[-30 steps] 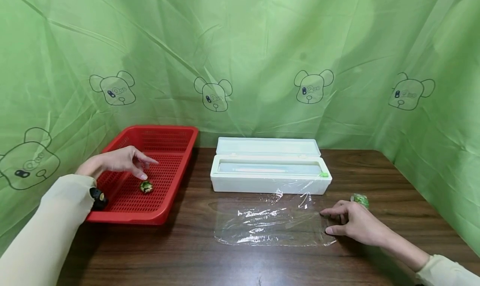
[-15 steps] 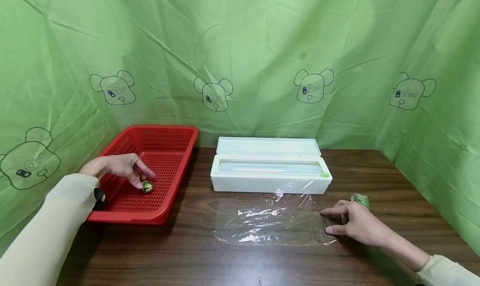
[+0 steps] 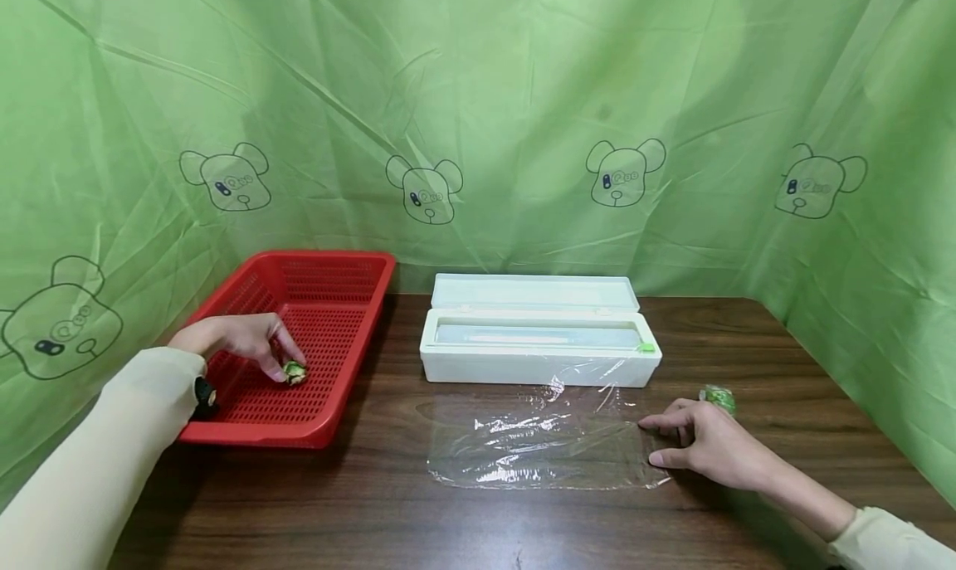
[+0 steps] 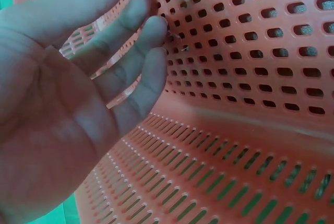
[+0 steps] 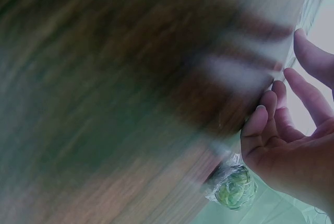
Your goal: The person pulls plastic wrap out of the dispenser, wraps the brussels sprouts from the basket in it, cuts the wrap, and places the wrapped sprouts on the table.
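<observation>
Left hand now pinching the small green vegetable

We see thumb and forefinger down on the vegetable, one each side; a second ago they hovered above it. So it looks held, though we see no lift off the basket floor. Red basket surrounds the grip. Right of the grip, outside the basket: clear film spread flat, white box behind it, lid raised. Farthest right, right hand unmoved at the film's edge, thumb and fingers apart, wrapped green bundle just beyond.
</observation>
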`<state>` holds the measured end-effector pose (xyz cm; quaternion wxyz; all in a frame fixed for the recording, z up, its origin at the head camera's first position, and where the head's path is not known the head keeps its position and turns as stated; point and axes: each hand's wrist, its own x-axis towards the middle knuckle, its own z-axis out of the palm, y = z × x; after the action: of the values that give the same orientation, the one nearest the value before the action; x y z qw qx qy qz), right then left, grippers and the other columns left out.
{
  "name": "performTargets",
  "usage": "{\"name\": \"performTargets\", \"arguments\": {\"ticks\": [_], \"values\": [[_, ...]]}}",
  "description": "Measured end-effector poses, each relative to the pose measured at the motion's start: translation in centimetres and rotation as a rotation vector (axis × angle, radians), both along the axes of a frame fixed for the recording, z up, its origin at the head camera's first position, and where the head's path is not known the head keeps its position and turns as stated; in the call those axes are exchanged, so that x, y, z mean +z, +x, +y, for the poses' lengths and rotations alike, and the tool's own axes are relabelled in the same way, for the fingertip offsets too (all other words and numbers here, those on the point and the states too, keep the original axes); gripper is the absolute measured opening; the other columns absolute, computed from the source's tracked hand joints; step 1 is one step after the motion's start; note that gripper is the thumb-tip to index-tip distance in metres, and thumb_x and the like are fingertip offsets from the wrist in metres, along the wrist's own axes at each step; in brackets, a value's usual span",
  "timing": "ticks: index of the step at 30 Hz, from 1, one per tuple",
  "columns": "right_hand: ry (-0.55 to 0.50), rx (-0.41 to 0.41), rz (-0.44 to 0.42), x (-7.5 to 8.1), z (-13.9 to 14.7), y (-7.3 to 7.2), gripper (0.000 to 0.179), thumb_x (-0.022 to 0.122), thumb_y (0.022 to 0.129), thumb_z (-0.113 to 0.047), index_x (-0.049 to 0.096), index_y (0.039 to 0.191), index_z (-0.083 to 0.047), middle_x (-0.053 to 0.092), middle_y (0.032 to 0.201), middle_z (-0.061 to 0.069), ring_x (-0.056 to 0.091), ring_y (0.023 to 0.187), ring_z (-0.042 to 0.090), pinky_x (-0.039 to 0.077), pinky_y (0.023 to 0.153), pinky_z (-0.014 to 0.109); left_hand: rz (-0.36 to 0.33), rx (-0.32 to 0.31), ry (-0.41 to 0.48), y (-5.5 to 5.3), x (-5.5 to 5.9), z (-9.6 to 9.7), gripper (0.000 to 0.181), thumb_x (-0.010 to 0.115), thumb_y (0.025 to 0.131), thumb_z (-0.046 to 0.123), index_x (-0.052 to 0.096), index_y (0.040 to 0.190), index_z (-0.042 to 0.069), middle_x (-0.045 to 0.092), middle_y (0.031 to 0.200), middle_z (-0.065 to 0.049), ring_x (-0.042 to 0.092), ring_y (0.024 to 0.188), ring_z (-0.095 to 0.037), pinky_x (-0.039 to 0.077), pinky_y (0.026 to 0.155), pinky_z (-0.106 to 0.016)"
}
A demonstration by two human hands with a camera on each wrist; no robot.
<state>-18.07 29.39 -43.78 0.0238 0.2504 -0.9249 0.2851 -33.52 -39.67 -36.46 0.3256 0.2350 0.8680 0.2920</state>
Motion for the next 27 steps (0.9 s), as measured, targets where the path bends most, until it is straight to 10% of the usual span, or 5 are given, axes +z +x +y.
{"name": "performTargets", "arguments": {"ticks": [12,27], "values": [[0.006,0.011,0.008,-0.1,-0.1,-0.1,0.046,0.092,0.081,-0.03,0.08,0.118,-0.006,0.06,0.087,-0.011,0.045,0.069,0.002,0.039,0.057,0.024,0.031,-0.005,0.09,-0.8,-0.2,1.1,0.035,0.079,0.09,-0.004,0.071,0.124,-0.012,0.075,0.108,-0.021,0.065,0.084,-0.012,0.057,0.074,-0.025],[0.001,0.029,0.034,-1.2,0.4,-0.2,0.047,0.092,0.081,-0.03,0.079,0.119,-0.004,0.061,0.088,-0.011,0.044,0.069,0.001,0.04,0.056,0.024,0.134,0.006,0.112,0.7,0.8,1.7,0.038,0.081,0.089,-0.002,0.07,0.124,-0.013,0.076,0.104,-0.017,0.064,0.082,-0.013,0.056,0.073,-0.027]]}}
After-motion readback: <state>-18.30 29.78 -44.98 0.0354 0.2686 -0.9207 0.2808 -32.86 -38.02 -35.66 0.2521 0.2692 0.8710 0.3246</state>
